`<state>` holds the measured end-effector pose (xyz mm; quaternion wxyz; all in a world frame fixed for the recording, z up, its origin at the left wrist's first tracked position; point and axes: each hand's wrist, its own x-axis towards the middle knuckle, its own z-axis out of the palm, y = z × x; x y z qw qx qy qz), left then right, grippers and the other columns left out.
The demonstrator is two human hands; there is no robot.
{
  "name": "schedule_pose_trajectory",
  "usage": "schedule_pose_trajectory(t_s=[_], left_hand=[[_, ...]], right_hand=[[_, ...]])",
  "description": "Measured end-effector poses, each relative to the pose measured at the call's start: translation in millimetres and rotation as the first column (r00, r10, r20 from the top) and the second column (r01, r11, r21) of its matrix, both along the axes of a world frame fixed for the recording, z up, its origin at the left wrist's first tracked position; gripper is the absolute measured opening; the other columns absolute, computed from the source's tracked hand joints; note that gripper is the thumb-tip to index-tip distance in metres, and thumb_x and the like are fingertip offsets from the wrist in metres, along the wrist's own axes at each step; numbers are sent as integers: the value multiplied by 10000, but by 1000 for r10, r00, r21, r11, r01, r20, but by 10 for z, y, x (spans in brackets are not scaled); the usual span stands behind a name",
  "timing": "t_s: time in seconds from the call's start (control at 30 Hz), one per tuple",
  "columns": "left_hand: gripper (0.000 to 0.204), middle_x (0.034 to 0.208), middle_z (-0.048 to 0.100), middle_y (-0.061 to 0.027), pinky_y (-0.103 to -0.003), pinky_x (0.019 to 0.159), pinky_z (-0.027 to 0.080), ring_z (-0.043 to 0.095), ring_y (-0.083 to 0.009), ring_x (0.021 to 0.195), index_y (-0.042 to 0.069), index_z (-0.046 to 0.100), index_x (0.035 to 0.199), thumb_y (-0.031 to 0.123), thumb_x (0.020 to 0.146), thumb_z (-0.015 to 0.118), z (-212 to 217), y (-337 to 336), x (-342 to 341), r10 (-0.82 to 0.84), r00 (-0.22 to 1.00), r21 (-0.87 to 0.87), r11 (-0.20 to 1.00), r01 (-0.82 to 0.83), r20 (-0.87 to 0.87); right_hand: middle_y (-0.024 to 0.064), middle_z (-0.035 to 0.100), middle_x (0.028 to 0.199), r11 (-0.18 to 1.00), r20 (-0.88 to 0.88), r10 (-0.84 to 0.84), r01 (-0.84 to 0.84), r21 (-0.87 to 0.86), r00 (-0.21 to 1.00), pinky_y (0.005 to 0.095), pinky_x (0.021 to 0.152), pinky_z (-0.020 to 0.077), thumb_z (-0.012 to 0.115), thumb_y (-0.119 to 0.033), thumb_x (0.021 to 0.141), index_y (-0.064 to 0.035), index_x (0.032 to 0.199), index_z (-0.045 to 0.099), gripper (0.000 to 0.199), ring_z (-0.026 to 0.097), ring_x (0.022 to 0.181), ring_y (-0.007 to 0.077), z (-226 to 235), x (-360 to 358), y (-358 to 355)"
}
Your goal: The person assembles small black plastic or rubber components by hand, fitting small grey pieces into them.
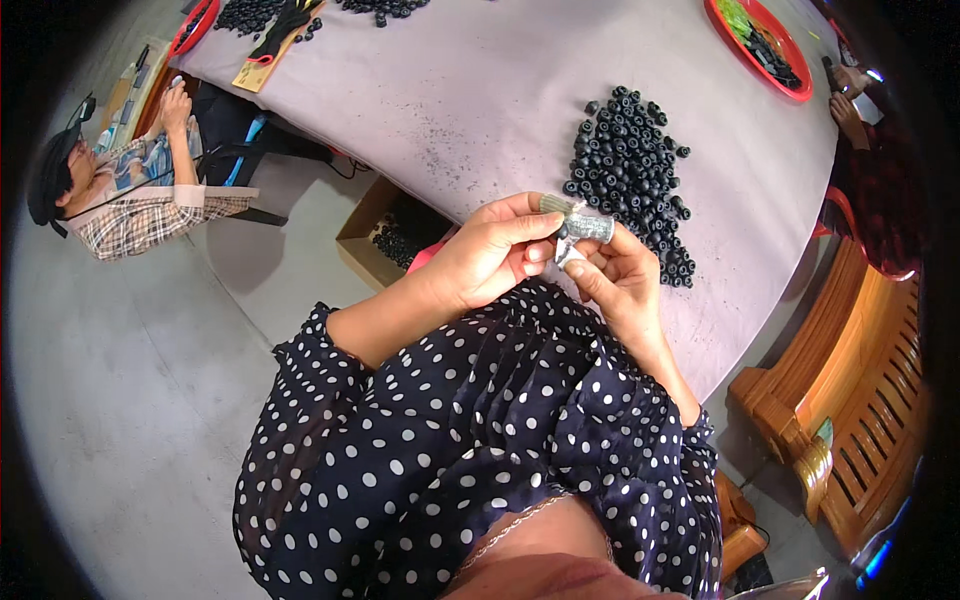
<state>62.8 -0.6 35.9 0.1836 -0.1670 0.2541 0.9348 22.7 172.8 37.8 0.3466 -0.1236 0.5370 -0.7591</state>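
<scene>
My left hand (490, 250) and my right hand (622, 278) meet above the table's near edge, their fingertips pinched together. Between them sits what looks like a small black round part (563, 231), mostly covered by the fingers. Grey wrapping (592, 229) covers the right forefinger, and a greenish wrap (556, 204) is on a left fingertip. A whitish piece (568, 250) shows at the right thumb; whether it is wrapping too is unclear. Just beyond the right hand lies a heap of black ring-like parts (630, 170) with hollow centres.
Dark crumbs dot the cloth-covered table (450, 90). A red tray (790, 75) stands far right. A board with black strips (265, 65) lies far left. Below the edge is a cardboard box (362, 228). People sit at left and right; a wooden bench (850, 370) stands right.
</scene>
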Motion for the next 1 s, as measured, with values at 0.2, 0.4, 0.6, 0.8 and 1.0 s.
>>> schedule_pose_trajectory(t_s=[0.2, 0.4, 0.6, 0.8, 1.0], left_hand=[[96, 798, 534, -11, -171, 550, 400, 438, -48, 596, 51, 525, 954, 118, 886, 522, 2, -17, -39, -21, 999, 35, 999, 19, 38], [71, 788, 528, -2, -170, 537, 389, 432, -44, 588, 66, 518, 931, 119, 885, 524, -3, -37, -28, -22, 999, 35, 999, 21, 42], [74, 793, 531, -5, -174, 540, 391, 429, -46, 585, 65, 514, 933, 113, 880, 531, 24, -37, -43, -34, 998, 47, 998, 31, 49], [89, 804, 534, -14, -174, 543, 396, 431, -46, 585, 54, 515, 943, 108, 876, 537, 48, -44, 5, -32, 998, 74, 997, 28, 48], [126, 809, 540, -19, -165, 534, 394, 446, -44, 587, 31, 527, 972, 98, 866, 546, -61, -57, 25, -51, 998, 89, 995, 47, 47]], right_hand=[[33, 577, 911, 1000, 35, 4, -5, 20, 999, 204, 739, 458, 610, 6, 806, 48, 1092, 527, 301, 551, 825, 82, -90, -62, 16], [43, 585, 937, 1000, 30, -1, 2, -8, 1000, 212, 755, 466, 618, 15, 798, 51, 1110, 526, 328, 557, 838, 91, -79, -91, -8], [49, 588, 945, 1000, 41, 21, -20, -21, 999, 222, 773, 470, 629, 10, 791, 53, 1108, 527, 336, 561, 848, 98, -53, -83, 10], [45, 589, 926, 1000, 21, 21, -21, 18, 1000, 216, 758, 471, 633, 6, 790, 54, 1097, 533, 327, 559, 833, 91, 5, -47, 0], [29, 593, 857, 999, 27, 12, -13, 48, 1000, 168, 581, 434, 637, -3, 790, 35, 1069, 560, 292, 539, 699, 56, -41, -32, 34]])
